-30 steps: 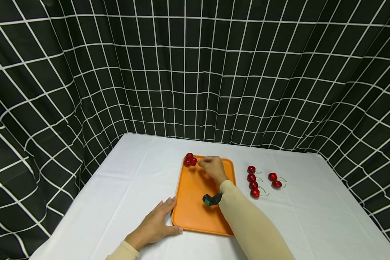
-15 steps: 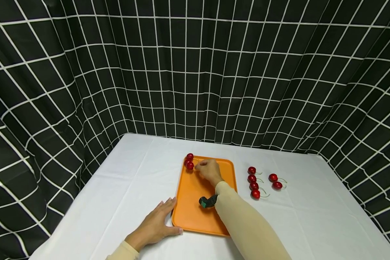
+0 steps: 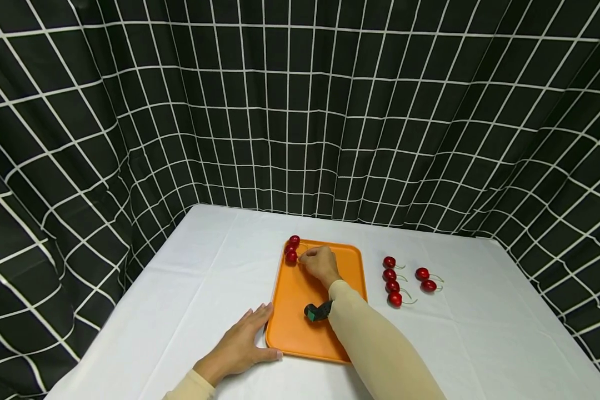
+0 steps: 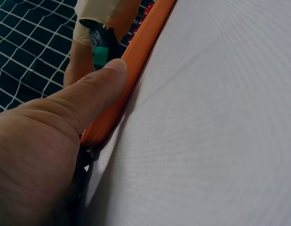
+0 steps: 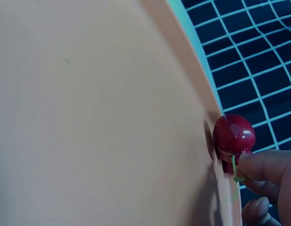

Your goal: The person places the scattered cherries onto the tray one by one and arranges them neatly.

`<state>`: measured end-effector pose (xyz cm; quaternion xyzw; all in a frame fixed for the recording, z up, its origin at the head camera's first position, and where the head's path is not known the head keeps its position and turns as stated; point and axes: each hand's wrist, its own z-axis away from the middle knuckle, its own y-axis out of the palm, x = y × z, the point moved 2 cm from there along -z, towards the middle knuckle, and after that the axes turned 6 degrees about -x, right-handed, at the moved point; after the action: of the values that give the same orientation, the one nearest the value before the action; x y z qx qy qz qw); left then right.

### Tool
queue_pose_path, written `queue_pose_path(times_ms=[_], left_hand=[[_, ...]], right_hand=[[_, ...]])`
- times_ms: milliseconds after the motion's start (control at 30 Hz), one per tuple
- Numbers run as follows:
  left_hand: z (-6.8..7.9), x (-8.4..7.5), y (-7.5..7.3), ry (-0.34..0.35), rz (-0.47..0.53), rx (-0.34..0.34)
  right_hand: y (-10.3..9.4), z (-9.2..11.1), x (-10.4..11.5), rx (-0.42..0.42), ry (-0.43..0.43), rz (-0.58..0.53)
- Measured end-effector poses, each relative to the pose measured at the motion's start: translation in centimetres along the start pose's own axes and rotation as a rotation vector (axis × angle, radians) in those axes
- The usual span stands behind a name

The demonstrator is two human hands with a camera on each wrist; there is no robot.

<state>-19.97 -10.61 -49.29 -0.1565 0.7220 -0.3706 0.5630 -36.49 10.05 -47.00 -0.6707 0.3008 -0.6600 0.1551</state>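
Note:
An orange tray point(image 3: 292, 328) lies on the white-covered table. Three red cherries with thin green stems stand in a line at its far left corner. My right hand point(image 3: 321, 264) pinches the stem of the nearest cherry point(image 3: 291, 257), between thumb and forefinger. The right wrist view shows this cherry point(image 5: 234, 134) close against the tray's wall, its green stem at the fingertips point(image 5: 251, 165). My left hand point(image 3: 242, 341) lies at the near left corner with fingers spread along the left side. Its thumb point(image 4: 101, 87) touches the near edge of the tray.
Right of the tray, several cherries point(image 3: 392, 286) form a column on the tablecloth, stems pointing right. Two more cherries point(image 3: 428, 285) lie farther right. A black curtain with a white grid point(image 3: 310, 111) surrounds the table at the back and sides.
My right hand has brought the held cherry slightly nearer and to the left, down beside the other two in the tray's corner. The left hand has stayed in place.

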Motion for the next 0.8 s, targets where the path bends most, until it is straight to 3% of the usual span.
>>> queue_pose_path(times_ms=[800], left_hand=[[-0.03,0.06,0.17,-0.016,0.0,0.012]], right_hand=[[0.58,0.3,0.18,-0.004,0.001,0.019]])
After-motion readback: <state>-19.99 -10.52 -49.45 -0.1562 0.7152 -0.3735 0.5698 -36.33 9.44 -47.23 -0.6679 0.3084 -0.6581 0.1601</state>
